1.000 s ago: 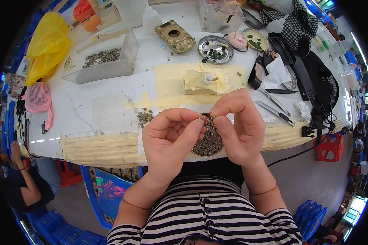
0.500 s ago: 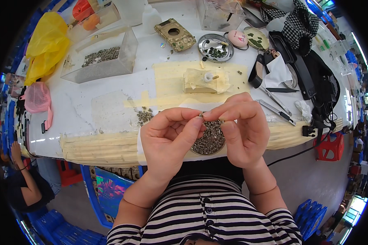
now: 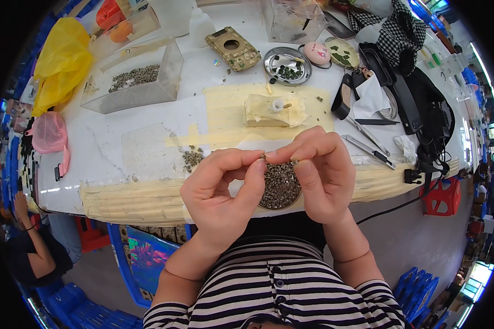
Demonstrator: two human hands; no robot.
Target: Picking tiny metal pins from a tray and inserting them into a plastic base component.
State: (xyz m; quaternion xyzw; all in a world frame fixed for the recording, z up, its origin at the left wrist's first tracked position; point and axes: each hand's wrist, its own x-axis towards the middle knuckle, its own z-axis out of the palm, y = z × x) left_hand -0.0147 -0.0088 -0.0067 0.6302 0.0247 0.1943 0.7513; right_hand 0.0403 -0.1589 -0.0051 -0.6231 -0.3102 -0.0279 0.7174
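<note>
My left hand (image 3: 219, 192) is closed in a pinch, with a tiny greyish metal part (image 3: 263, 157) between thumb and forefinger. Facing it, my right hand (image 3: 326, 178) also pinches; a small speck shows at its thumb tip, too small to name. The fingertips of both hands come together over a round dish heaped with small metal parts (image 3: 280, 189) at the table's front edge. Left of the hands lies a loose pile of similar parts (image 3: 192, 158). Beyond the hands sits a tape-covered block (image 3: 258, 116) with a small white cup (image 3: 278, 105) on it.
A clear plastic bin (image 3: 132, 98) with more parts stands at the left, near a yellow bag (image 3: 63, 60) and a pink mesh scoop (image 3: 49, 132). Tweezers (image 3: 370, 151) lie at the right. A round metal tray (image 3: 287, 81) stands farther back. Another person's arm (image 3: 38, 241) shows at far left.
Both hands have shifted slightly left, and the left fingers have curled in more. The pinches stay closed over the dish.
</note>
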